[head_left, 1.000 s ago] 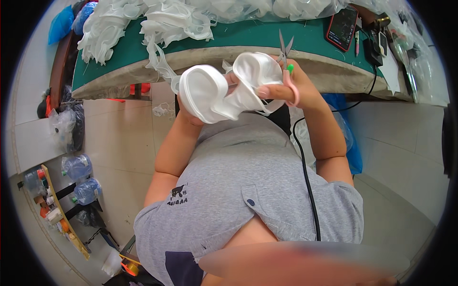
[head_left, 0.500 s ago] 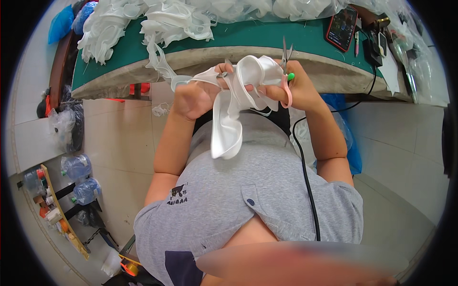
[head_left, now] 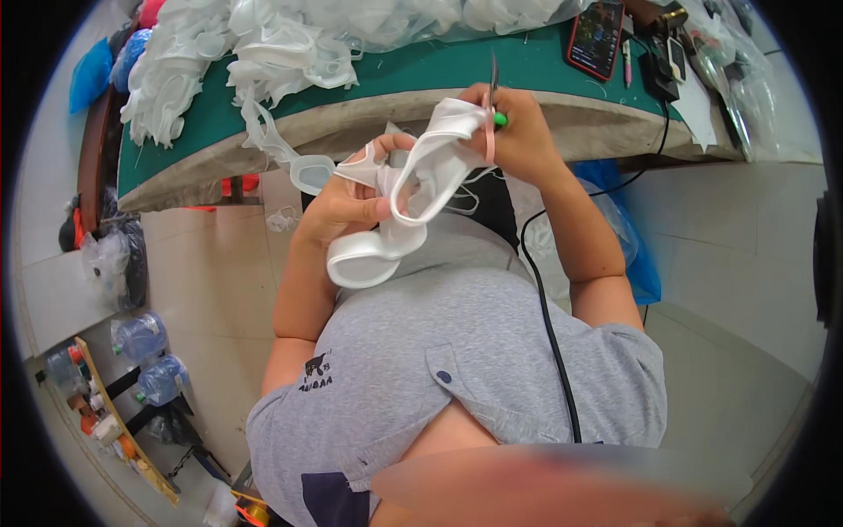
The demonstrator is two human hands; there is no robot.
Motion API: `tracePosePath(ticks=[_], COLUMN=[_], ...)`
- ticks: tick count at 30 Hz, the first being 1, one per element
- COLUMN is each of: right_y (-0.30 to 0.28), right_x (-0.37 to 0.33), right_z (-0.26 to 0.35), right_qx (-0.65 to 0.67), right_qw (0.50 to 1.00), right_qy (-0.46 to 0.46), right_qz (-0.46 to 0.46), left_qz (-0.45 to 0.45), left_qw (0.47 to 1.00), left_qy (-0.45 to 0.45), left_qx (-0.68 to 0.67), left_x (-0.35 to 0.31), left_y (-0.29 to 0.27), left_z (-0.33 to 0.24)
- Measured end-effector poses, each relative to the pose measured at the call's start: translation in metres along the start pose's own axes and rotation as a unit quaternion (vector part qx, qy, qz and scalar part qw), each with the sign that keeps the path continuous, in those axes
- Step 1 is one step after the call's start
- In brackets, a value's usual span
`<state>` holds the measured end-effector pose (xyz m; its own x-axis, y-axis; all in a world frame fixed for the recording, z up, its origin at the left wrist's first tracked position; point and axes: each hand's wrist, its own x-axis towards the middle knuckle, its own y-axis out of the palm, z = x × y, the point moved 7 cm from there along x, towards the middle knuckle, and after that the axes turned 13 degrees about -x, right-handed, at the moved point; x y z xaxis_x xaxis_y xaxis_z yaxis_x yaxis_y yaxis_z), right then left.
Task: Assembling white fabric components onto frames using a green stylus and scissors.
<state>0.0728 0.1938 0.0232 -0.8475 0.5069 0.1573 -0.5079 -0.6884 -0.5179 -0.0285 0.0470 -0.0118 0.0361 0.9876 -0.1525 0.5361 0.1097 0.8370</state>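
My left hand [head_left: 341, 209] grips a glossy white strip of soft, linked oval cup-like pieces [head_left: 432, 171], its thumb pressed on one rim. One rounded end piece [head_left: 362, 263] hangs below that hand, over the front of my grey shirt. At the strip's upper right end, my right hand [head_left: 520, 132] is closed round scissors [head_left: 490, 132] with a pink handle loop and a green knob, blades pointing up and away from me. Its fingertips also touch the white strip. The scissors appear edge-on, so I cannot tell whether the blades are apart.
Heaps of similar white pieces [head_left: 290, 53] cover the back of the green table [head_left: 421, 75]; a translucent chain [head_left: 263, 132] droops over its front edge. A phone [head_left: 595, 39] and black adapter [head_left: 657, 77] lie at the right. A black cable [head_left: 537, 263] runs down across my shirt.
The white strip has turned and spread out, its end piece swinging left. My left hand has shifted its hold lower. My right hand with the scissors has moved left and slightly up.
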Motion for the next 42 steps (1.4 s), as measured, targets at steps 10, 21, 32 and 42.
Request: tracePosePath(ticks=[10,21,32,42], right_y=[0.023,-0.018,0.029,0.040], right_x=[-0.005,-0.017,-0.024,-0.016], right_z=[-0.006,0.003,-0.004,0.000], right_qx=[0.132,0.092,0.139,0.270], right_qw=[0.957,0.981,0.983,0.955], right_qy=[0.065,0.073,0.076,0.125], right_qz=[0.249,-0.154,-0.094,0.007], left_qz=[-0.009,-0.056,-0.100,-0.095], left_qw=[0.986,0.989,0.979,0.969], left_qy=[-0.111,0.091,0.167,0.228], left_qx=[-0.121,-0.102,-0.068,-0.011], left_x=[0.004,0.015,0.017,0.013], left_y=[-0.016,-0.029,-0.022,-0.015], left_z=[0.027,0.008,0.006,0.004])
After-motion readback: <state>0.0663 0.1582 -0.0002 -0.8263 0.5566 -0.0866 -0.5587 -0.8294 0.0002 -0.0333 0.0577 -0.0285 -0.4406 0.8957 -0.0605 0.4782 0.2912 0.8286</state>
